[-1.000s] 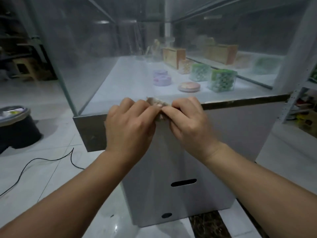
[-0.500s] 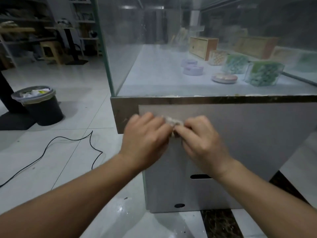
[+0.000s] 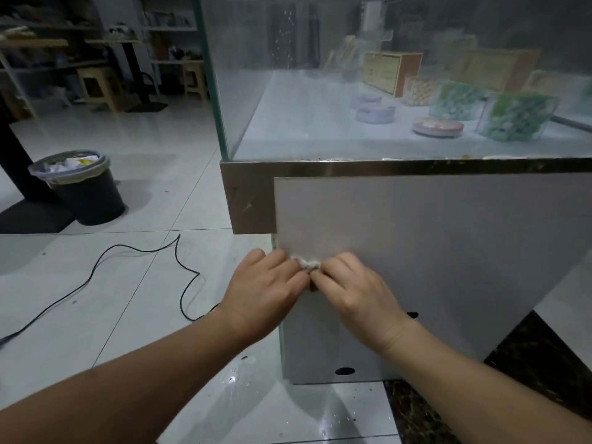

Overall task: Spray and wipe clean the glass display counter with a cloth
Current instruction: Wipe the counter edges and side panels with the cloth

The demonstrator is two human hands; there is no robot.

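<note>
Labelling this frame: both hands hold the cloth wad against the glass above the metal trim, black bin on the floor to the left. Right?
Not quite. In the head view the left hand and right hand hold the cloth wad against the grey panel below the metal trim, not against the glass above it. The black bin is on the floor to the left.

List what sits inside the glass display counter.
On its white shelf: two lilac round tins, a pink round tin, green-patterned clear boxes and a wooden box. Hazy glass blurs things farther back.
</note>
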